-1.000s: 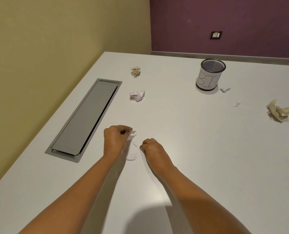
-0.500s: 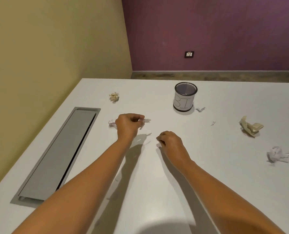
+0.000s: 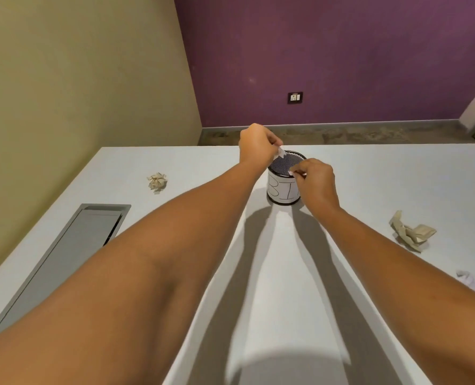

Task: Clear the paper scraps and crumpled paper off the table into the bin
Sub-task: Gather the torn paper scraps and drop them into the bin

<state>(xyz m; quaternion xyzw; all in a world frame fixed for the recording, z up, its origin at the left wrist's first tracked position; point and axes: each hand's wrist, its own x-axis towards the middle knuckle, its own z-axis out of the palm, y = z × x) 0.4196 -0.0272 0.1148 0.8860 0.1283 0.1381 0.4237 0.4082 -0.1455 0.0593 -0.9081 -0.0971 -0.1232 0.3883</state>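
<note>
Hands pinching scraps, above bin

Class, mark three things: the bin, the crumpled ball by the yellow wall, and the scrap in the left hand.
bin (image 3: 282,190): head view, on its white label.
crumpled ball (image 3: 157,181): head view, on its middle.
scrap (image 3: 281,153): head view, on its free end.

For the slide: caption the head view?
Left hand and right hand each pinch a paper scrap above the bin; crumpled paper lies on the table.
</note>
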